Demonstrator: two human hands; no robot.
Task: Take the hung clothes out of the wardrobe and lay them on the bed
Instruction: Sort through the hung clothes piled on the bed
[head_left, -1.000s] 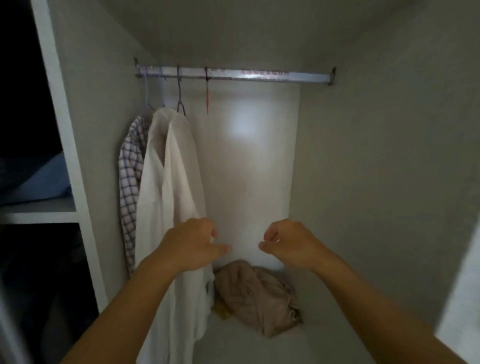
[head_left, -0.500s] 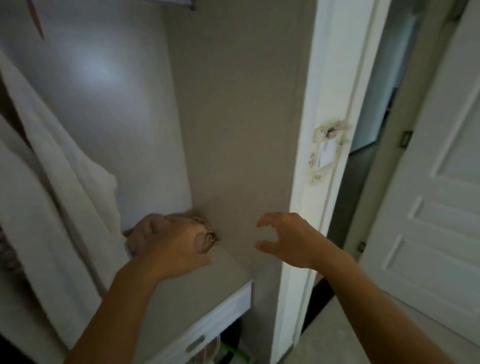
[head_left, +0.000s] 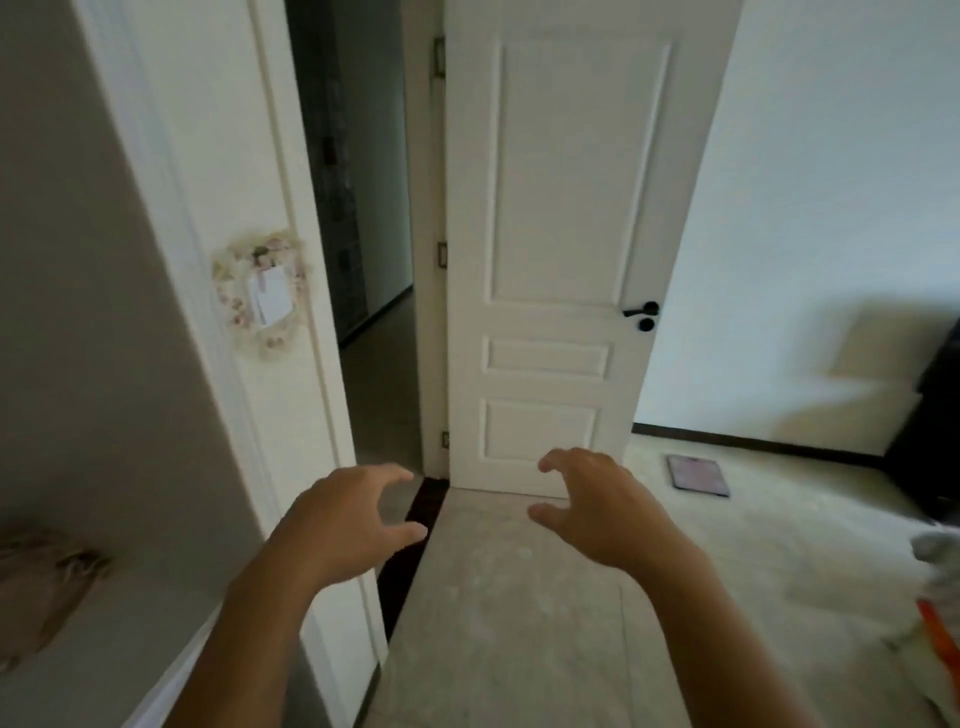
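Note:
Both of my hands are held out in front of me, empty, with fingers loosely bent. My left hand (head_left: 348, 519) hovers beside the wardrobe's white side panel (head_left: 218, 156). My right hand (head_left: 597, 504) is over the pale floor in front of the white room door (head_left: 561, 234). Only the wardrobe's grey inner wall (head_left: 67, 312) and its floor with a crumpled beige cloth (head_left: 41, 582) show at the left edge. The hung clothes and the rail are out of view. White fabric with an orange piece (head_left: 935, 634) lies at the right edge; I cannot tell what it lies on.
The room door stands ajar onto a dark corridor (head_left: 358, 208), with a black handle (head_left: 641, 310). A flower-trimmed note holder (head_left: 265, 296) hangs on the wardrobe panel. A flat dark scale (head_left: 698, 475) lies on the floor near the wall. Dark furniture (head_left: 930, 426) stands at the far right.
My view has swung right, from the wardrobe interior with the hanging shirts to the room door and floor. Both hands moved with it, and the left opened from a loose fist.

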